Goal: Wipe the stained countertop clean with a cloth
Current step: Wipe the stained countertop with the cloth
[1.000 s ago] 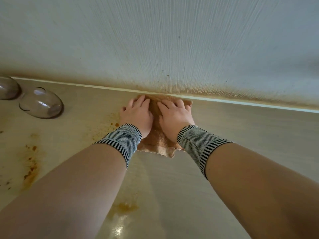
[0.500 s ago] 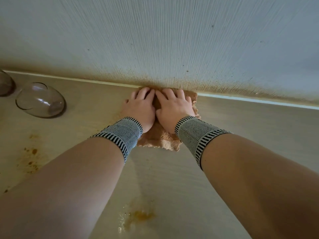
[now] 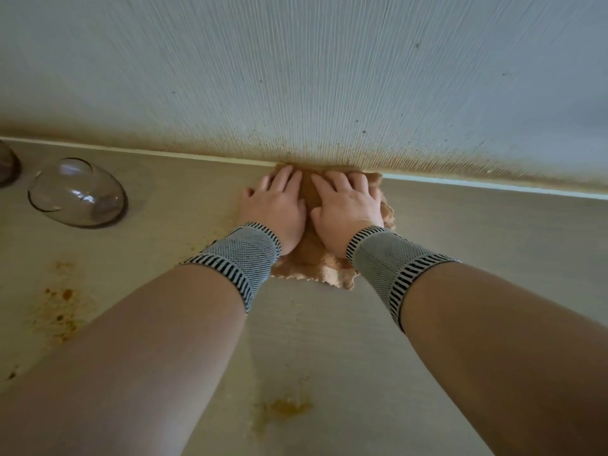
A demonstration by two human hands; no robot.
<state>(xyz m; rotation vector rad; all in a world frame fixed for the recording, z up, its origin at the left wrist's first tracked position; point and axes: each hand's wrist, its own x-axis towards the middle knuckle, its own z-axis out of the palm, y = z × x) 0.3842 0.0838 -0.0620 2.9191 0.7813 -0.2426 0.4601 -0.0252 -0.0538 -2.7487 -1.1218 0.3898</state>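
Note:
A brown cloth (image 3: 332, 274) lies on the beige countertop (image 3: 477, 232), pushed up against the foot of the wall. My left hand (image 3: 276, 205) and my right hand (image 3: 345, 205) press flat on it side by side, fingers straight and pointing at the wall. Both wrists wear striped grey bands. Orange-brown stains mark the countertop at the left (image 3: 61, 304) and near me in the middle (image 3: 286, 408). Most of the cloth is hidden under my hands.
An overturned clear glass bowl (image 3: 77, 192) sits on the counter at the left, with a darker one (image 3: 6, 166) cut off by the frame edge beside it. The ribbed white wall (image 3: 329, 77) has brown spatter along its base.
Both hands and the cloth have slid to the right along the wall's foot. The stains left of the cloth are fainter than a second ago.

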